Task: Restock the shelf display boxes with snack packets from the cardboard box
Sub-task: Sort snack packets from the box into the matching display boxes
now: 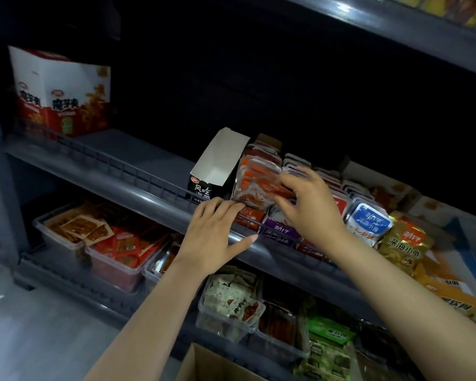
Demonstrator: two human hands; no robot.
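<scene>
My right hand (305,204) pinches a stack of orange-and-white snack packets (254,185) standing in the orange display box (249,217) on the middle shelf. My left hand (217,232) lies over the shelf's front rail (149,185), its fingertips touching the bottom of those packets and its thumb stretched along the rail. Left of them an empty black-and-white display box (217,166) leans to the left. To the right stands a purple display box (279,231) holding packets. The corner of the cardboard box (204,364) shows at the bottom edge.
A red-and-white carton (61,92) stands at the far left of the shelf. Blue-and-white (368,224) and gold (404,243) packets lean at the right. On the lower shelf, clear plastic bins (116,259) hold more snacks. An upper shelf (396,26) hangs overhead.
</scene>
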